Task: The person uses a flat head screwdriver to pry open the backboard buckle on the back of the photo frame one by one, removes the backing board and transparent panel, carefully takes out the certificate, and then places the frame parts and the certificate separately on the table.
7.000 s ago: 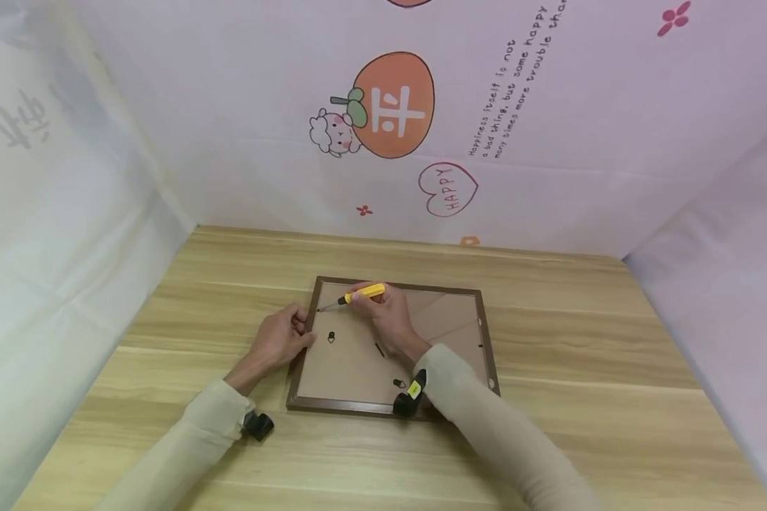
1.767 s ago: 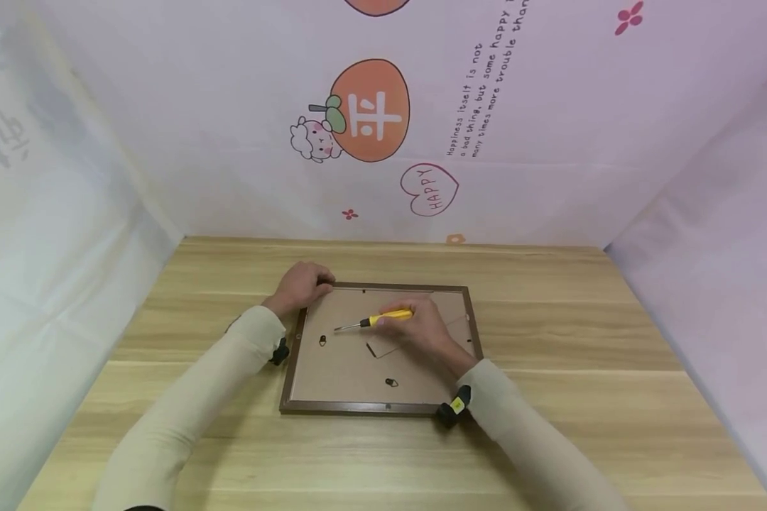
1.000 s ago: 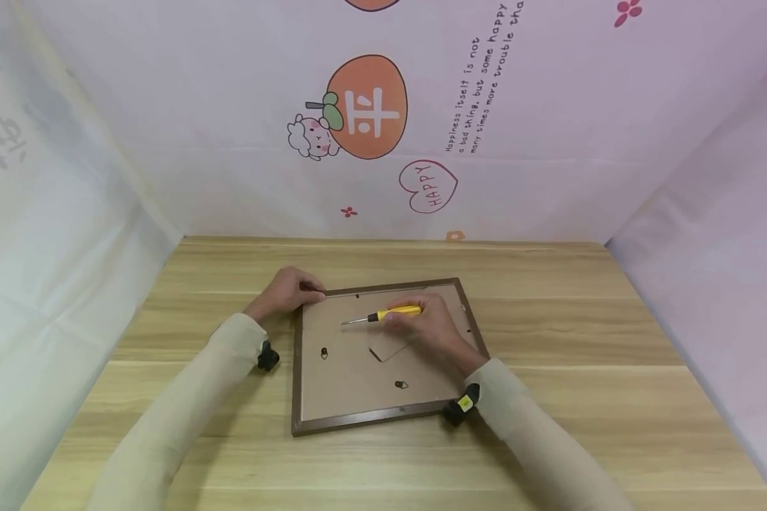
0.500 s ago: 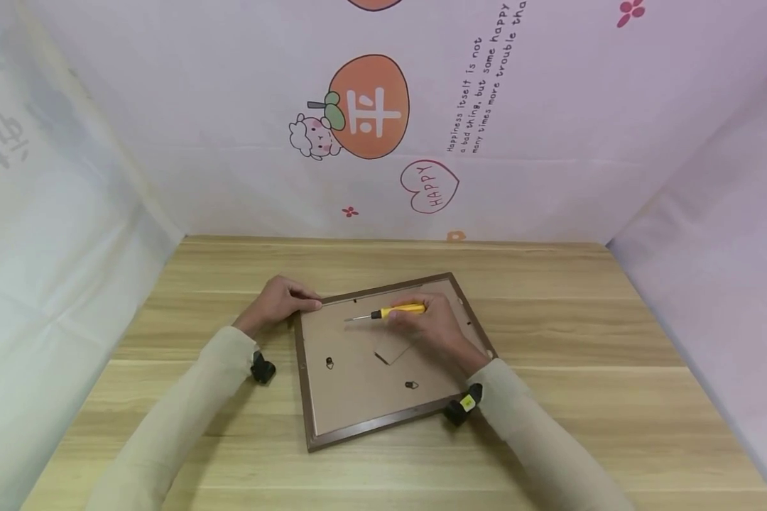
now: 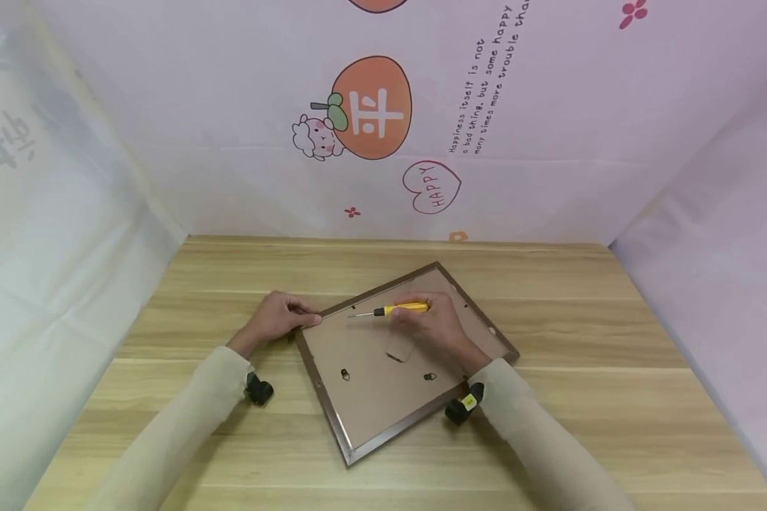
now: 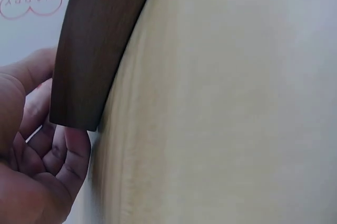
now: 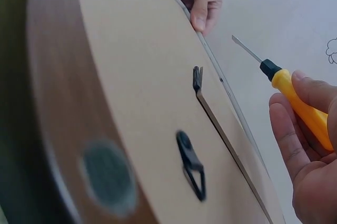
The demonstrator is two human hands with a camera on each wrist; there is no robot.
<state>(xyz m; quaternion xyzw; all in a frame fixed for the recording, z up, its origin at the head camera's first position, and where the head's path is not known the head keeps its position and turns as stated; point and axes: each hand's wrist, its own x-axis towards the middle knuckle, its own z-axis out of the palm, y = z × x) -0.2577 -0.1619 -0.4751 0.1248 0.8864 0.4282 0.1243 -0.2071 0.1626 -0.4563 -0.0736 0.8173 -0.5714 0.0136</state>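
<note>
A brown picture frame point(image 5: 332, 411) lies back side up on the table, turned at a slant, its tan backing board point(image 5: 377, 408) showing. My left hand point(image 5: 278, 316) pinches its left corner, thumb on top; in the left wrist view curled fingers point(image 6: 73, 161) reach beneath the frame's corner point(image 6: 92, 56). With my right hand point(image 5: 434, 323) I grip a yellow-handled screwdriver point(image 5: 409, 307), its tip pointing left above the board. The right wrist view shows the screwdriver point(image 7: 305, 108) apart from the board. Small dark tabs sit along the frame's inner edges.
Two black hanging hooks, one to the left point(image 5: 346, 374) and one to the right point(image 5: 430, 376), sit on the board. A thin stand leg point(image 7: 231, 148) lies along it. The wooden table point(image 5: 613, 397) meets a printed wall sheet point(image 5: 537, 191) behind.
The frame has turned counterclockwise, its left corner drawn toward me with my left hand. Seven seconds ago the screwdriver tip was at the frame's left edge; now it hovers over the board.
</note>
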